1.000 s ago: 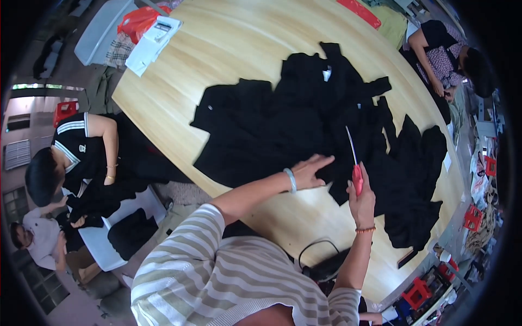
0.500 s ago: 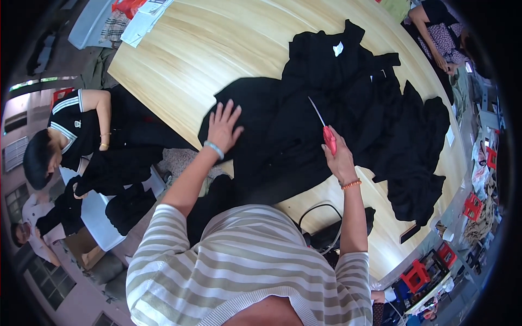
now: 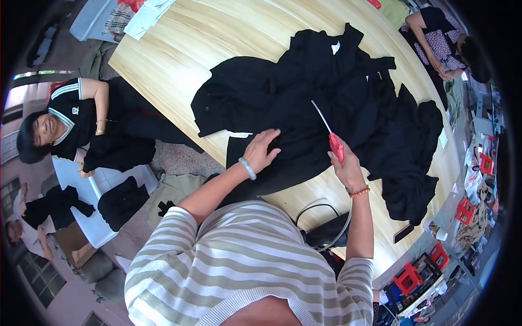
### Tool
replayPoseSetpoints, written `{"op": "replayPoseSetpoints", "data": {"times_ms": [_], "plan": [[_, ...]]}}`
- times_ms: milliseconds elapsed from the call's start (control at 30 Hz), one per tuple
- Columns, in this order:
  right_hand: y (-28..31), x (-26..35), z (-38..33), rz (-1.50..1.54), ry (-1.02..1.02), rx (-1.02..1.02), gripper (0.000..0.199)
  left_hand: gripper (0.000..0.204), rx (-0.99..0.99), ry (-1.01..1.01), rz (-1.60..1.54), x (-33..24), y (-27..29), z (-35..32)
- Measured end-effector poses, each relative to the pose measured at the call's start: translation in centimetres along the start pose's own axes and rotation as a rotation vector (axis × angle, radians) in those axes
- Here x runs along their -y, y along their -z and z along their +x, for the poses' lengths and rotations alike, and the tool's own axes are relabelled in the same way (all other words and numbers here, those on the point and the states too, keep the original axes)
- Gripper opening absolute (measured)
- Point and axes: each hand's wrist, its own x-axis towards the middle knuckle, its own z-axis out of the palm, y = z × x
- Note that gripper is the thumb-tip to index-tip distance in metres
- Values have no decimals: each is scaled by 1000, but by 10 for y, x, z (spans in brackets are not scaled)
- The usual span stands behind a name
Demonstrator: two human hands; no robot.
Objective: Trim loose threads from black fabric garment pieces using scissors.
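Note:
A black garment (image 3: 304, 81) lies spread on the wooden table (image 3: 168, 60), its cloth rumpled toward the right. My left hand (image 3: 262, 151), fingers stretched and thumb apart, rests on or just over the near part of the black cloth. In my right hand (image 3: 348, 171) is a pair of red-handled scissors (image 3: 336, 146), the slim metal blades pointing away from me and to the left over the cloth. Whether the blades touch the fabric I cannot tell. A small white tag (image 3: 335, 49) shows near the garment's far end.
A black bag (image 3: 326, 234) with a cable sits by my right forearm. A phone (image 3: 403, 233) lies at the table's right edge. At left, a person in black (image 3: 68, 111) holds dark cloth by a white bin (image 3: 84, 217). Another person (image 3: 435, 46) is at far right.
My left hand has moved nearer and to the right across the cloth. The garment's left part now lies farther away and is folded differently. The scissors have shifted slightly right and nearer.

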Motion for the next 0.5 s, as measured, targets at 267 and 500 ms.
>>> {"op": "replayPoseSetpoints", "data": {"times_ms": [267, 500], "plan": [[23, 33, -29, -83, -67, 155, 49, 68, 558, 1076, -541, 7, -10, 35], [19, 23, -44, -170, -100, 212, 51, 58, 358, 634, -124, -2, -22, -13]]}}
